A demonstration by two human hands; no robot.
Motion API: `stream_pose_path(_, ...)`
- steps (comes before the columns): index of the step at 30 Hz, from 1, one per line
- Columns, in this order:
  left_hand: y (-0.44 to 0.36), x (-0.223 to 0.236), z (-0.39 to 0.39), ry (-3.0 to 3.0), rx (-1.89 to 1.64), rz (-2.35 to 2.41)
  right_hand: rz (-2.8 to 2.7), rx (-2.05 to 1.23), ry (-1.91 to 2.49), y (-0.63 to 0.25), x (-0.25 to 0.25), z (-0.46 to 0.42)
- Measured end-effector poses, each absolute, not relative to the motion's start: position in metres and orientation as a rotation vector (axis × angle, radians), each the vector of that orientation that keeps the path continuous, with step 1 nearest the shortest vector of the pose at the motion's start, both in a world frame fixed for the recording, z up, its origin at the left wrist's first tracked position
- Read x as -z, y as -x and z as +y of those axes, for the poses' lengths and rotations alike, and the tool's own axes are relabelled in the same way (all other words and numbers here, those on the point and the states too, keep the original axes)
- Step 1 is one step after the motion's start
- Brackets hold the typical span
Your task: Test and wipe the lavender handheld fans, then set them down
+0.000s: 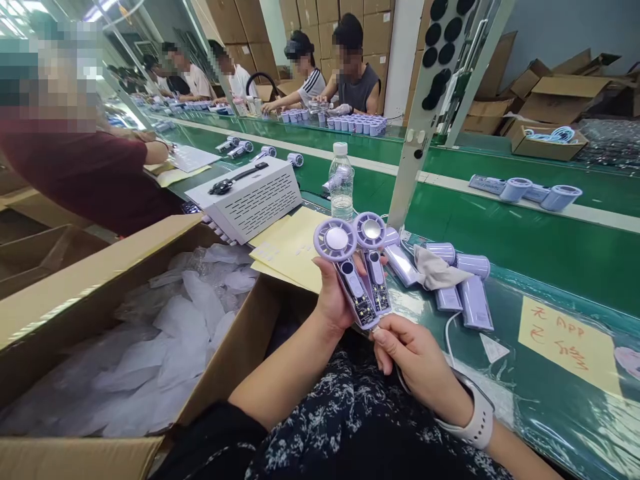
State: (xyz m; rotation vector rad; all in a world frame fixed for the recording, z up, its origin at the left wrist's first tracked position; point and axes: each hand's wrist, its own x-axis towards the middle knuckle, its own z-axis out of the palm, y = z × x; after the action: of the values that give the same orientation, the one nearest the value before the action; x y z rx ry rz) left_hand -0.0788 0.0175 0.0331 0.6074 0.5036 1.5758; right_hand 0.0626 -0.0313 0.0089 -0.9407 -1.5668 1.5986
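Observation:
My left hand [334, 297] is wrapped round two lilac handheld fans side by side, the left fan [356, 287] partly over the right fan [376, 280]. Both have round heads on top and handles with bare circuit boards showing. At the lower end of the left fan, my right hand [407, 347] pinches a cable plug, mostly hidden by the fingers. A cable runs below that hand. Just right of the fans, several more lilac fans [475, 300] lie on the bench, with a whitish cloth [440, 268] draped over some.
An open carton [240, 353] of clear plastic bags stands at left. Behind it are a grey metal box [250, 200] and yellow paper [300, 240]. A water bottle [341, 183] and a post [415, 133] stand ahead, by the green conveyor [525, 247]. Co-workers sit beyond and at left.

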Motion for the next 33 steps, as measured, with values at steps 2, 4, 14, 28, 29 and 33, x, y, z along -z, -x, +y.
stream_pose_path(2,0.077,-0.032,0.018,-0.633,-1.585,0.524,-1.47,-1.617,0.932,-0.059,-0.007,-0.035)
stream_pose_path(4,0.074,-0.03,0.017,-0.648,-1.623,0.545,-1.315,-1.647,0.922,-0.054,-0.004,-0.04)
stream_pose_path(14,0.073,-0.029,0.013,-0.573,-1.688,0.543,-1.659,-1.42,0.882,-0.061,-0.006,-0.038)
stream_pose_path(28,0.072,-0.034,0.005,-0.601,-1.676,0.502,-1.096,-1.642,0.929,-0.053,0.005,-0.039)
stream_pose_path(29,0.069,-0.032,0.004,-0.609,-1.694,0.511,-1.059,-1.648,0.93,-0.053,0.006,-0.04)
stream_pose_path(33,0.064,-0.027,0.001,-0.624,-1.706,0.524,-1.06,-1.646,0.951,-0.053,0.01,-0.041)
